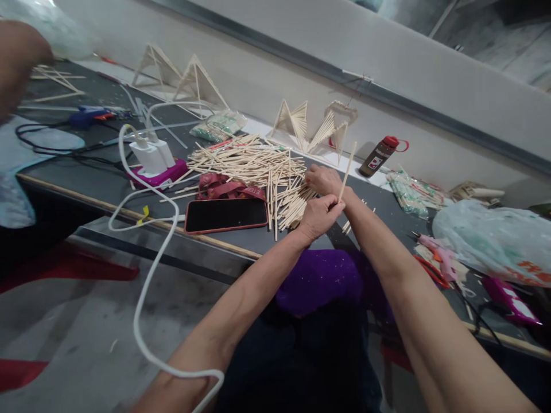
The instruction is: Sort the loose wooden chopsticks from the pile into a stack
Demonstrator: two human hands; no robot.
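Note:
Between the thumb and fingers of my left hand is a thin wooden stick, held upright. My right hand reaches past it over the right edge of a heap of loose wooden sticks; its fingers are bent down at the sticks, and whether they hold one cannot be made out. The wrists are close together. A black-screened phone in a red case lies left of my left hand, with a dark red strap behind it. A few sticks lie under my right forearm.
Stick models stand along the wall. A bottle, a pink glue gun and a plastic bag are at the right. White chargers and a cable are at the left, near another person's arm.

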